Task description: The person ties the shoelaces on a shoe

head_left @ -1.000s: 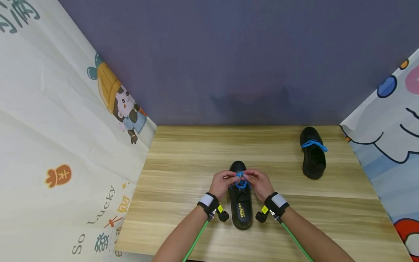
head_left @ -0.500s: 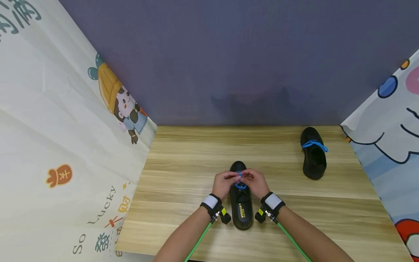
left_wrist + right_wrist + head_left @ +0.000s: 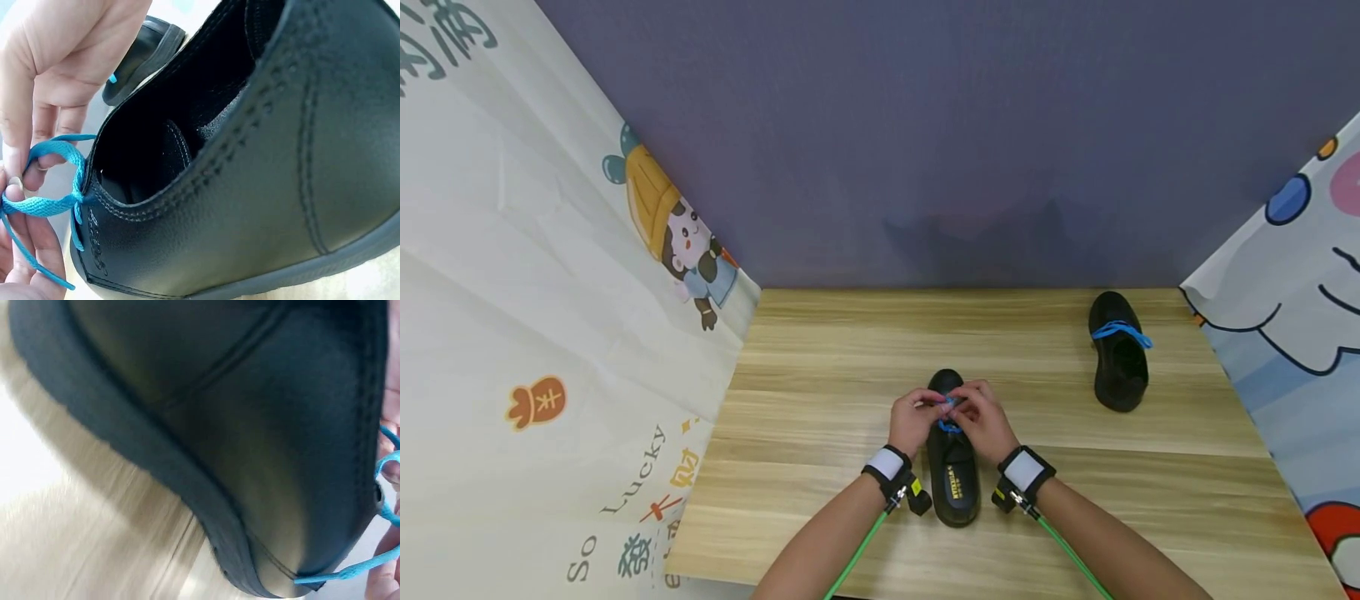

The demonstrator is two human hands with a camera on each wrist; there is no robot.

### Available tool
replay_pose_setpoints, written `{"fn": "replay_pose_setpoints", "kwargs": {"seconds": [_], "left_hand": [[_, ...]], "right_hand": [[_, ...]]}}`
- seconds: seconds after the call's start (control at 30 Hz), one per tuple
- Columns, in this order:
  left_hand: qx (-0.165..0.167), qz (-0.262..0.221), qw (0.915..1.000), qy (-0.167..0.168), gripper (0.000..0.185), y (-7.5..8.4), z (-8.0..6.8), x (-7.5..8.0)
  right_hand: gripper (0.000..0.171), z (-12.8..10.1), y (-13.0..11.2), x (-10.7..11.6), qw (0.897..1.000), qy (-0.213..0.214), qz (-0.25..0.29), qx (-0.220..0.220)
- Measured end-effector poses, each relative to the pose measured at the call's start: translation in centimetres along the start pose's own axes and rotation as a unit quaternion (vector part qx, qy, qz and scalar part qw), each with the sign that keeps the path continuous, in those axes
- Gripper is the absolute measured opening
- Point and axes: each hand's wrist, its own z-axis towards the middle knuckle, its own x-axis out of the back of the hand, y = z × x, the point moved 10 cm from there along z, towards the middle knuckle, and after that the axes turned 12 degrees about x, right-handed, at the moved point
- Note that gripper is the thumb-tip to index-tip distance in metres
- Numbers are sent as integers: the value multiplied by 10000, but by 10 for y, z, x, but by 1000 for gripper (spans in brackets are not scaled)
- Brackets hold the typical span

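hands: left hand (image 3: 913,420) and right hand (image 3: 982,420) pinch blue lace (image 3: 950,413) | black shoe (image 3: 953,479) between them

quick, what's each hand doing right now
Left hand: pinching the blue shoelace of the near black shoe.
Right hand: fingers curled on the same shoelace.

You are at a staged recording booth, not a lived-in room. A plain purple-grey fabric backdrop (image 3: 940,142) closes off the rear. Cartoon-printed cloth sheets hang as side walls: the left sheet (image 3: 550,275) carries a cartoon figure and the words "So Lucky", the right sheet (image 3: 1300,275) shows blue and pink cartoon shapes. Between them sits a light wood-grain desk (image 3: 820,367). Black wrist straps with green cables (image 3: 857,550) on your arms mark a data-capture rig.
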Motion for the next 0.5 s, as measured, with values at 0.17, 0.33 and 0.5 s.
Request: {"fn": "replay_pose_setpoints", "kwargs": {"seconds": [0.17, 0.33, 0.5], "left_hand": [[-34, 75, 9999, 66, 13, 0, -1, 1], [-73, -28, 9999, -89, 13, -3, 0, 0], [13, -332, 9989, -342, 13, -9, 1, -2]], "right_hand": [[33, 0, -4, 3, 9981, 73, -481, 386], [25, -2, 1, 7, 9974, 277, -545, 368], [22, -2, 0, 7, 9940, 189, -1004, 387]]}}
